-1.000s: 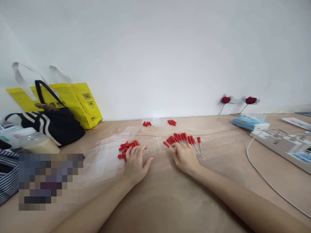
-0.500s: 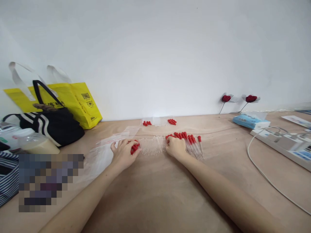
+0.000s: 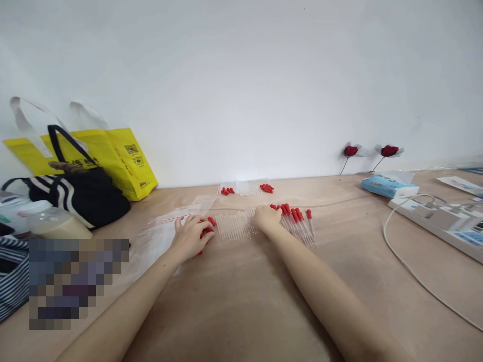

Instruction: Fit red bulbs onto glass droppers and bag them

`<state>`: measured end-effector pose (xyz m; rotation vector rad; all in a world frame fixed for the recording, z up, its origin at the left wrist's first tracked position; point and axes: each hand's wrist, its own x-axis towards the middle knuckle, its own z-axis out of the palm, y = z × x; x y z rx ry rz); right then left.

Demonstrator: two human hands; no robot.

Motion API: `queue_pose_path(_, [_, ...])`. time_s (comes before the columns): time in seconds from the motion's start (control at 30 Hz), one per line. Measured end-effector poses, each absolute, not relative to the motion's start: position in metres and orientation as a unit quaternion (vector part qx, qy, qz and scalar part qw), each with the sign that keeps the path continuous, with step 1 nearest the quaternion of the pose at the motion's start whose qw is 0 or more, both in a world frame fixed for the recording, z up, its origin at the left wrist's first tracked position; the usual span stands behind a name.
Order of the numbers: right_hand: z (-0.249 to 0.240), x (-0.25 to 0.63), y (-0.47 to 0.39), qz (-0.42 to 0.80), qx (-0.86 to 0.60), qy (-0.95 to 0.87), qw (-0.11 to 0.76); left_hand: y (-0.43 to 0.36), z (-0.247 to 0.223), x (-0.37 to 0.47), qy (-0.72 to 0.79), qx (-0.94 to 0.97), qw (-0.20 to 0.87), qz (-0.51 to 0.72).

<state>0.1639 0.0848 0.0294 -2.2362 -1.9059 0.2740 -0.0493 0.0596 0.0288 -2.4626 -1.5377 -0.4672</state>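
We see the row of clear tubes [image 3: 233, 226] on the tabletop [image 3: 226, 306]. Just left of the row, our left hand [image 3: 206, 232] curves over loose red bulbs [image 3: 212, 220]; whether it pinches one, we cannot tell. Our right hand [image 3: 259, 221] covers the row's right end, its fingertips hidden, its grip unclear. Right of the row lie red-topped droppers [image 3: 299, 227]; behind it, a clear packet [image 3: 246, 187].

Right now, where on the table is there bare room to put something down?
Bare table lies between left forearm and right forearm, and between red-topped droppers and white cable. Crowded: row of clear tubes between left hand and right hand, and left end, with yellow bag.
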Motion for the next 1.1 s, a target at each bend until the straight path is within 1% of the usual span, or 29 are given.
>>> queue_pose_path(0.23, [0.033, 0.166, 0.084, 0.107, -0.739, -0.657, 0.103, 0.059, 0.028, -0.048, -0.500, -0.846, 0.130, -0.131])
queue_pose_path(0.4, [0.042, 0.180, 0.063, 0.095, -0.690, -0.705, 0.135, 0.055, 0.034, -0.039, -0.490, -0.847, 0.135, -0.157])
queue_pose_path(0.47, [0.040, 0.190, 0.047, 0.087, -0.654, -0.736, 0.151, 0.050, 0.037, -0.031, -0.473, -0.854, 0.110, -0.184])
queue_pose_path(0.53, [0.032, 0.202, 0.028, 0.076, -0.602, -0.776, 0.173, 0.043, 0.039, -0.020, -0.451, -0.866, 0.061, -0.208])
queue_pose_path(0.6, [0.020, 0.215, 0.009, 0.046, -0.503, -0.833, 0.224, 0.034, 0.036, -0.007, -0.434, -0.874, 0.005, -0.220])
queue_pose_path(0.67, [0.008, 0.226, -0.006, 0.019, -0.456, -0.852, 0.255, 0.025, 0.031, 0.003, -0.428, -0.872, -0.040, -0.236])
queue_pose_path(0.77, [-0.002, 0.237, -0.020, -0.009, -0.451, -0.855, 0.257, 0.015, 0.023, 0.012, -0.412, -0.867, -0.075, -0.270])
queue_pose_path(0.9, [-0.003, 0.242, -0.025, -0.020, -0.461, -0.857, 0.230, 0.006, 0.018, 0.013, -0.382, -0.881, -0.111, -0.256])
queue_pose_path(1.03, [-0.004, 0.240, -0.024, 0.000, -0.466, -0.855, 0.227, 0.000, 0.017, 0.014, -0.415, -0.851, -0.142, -0.290])
queue_pose_path(1.1, [-0.005, 0.240, -0.024, 0.011, -0.469, -0.853, 0.230, -0.001, 0.015, 0.014, -0.430, -0.832, -0.180, -0.300])
